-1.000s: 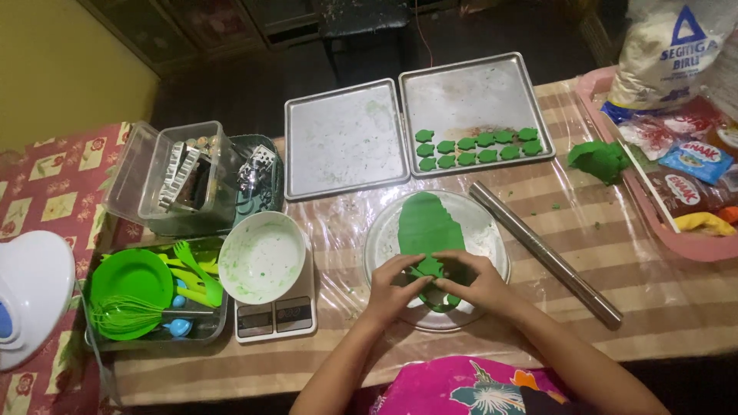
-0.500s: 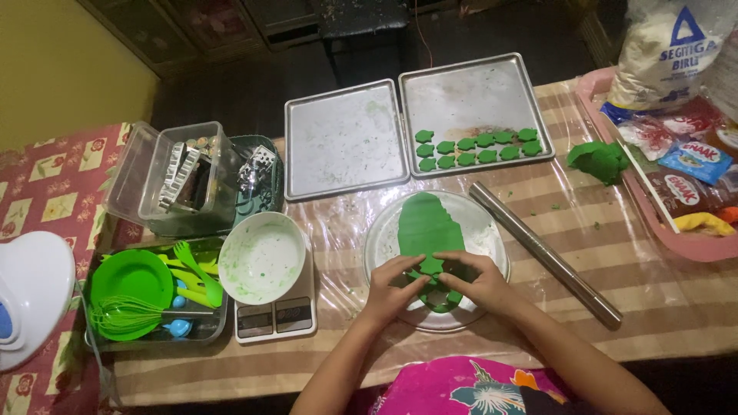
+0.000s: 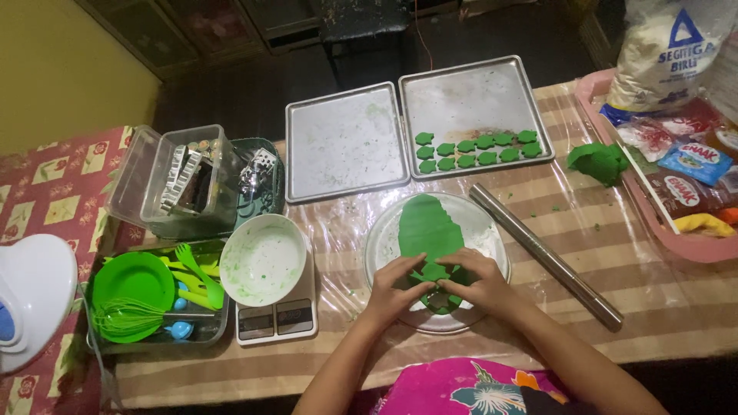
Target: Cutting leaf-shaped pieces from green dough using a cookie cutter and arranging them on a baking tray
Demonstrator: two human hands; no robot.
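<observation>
Your dough [image 3: 427, 227] lies on the round plate [image 3: 484, 230], long axis running from you toward the trays, rounded tip pointing at the trays. It's flat, bright green, ragged where shapes were cut at the near end. Your left hand [image 3: 396, 286] and right hand [image 3: 478, 283] both press fingertips on that near end, fingers curled, around a small piece between them. Whether there's a cutter under the fingers: can't tell, hidden. Cut pieces [image 3: 477, 149] sit in two rows on the right tray [image 3: 469, 100], beyond the plate.
</observation>
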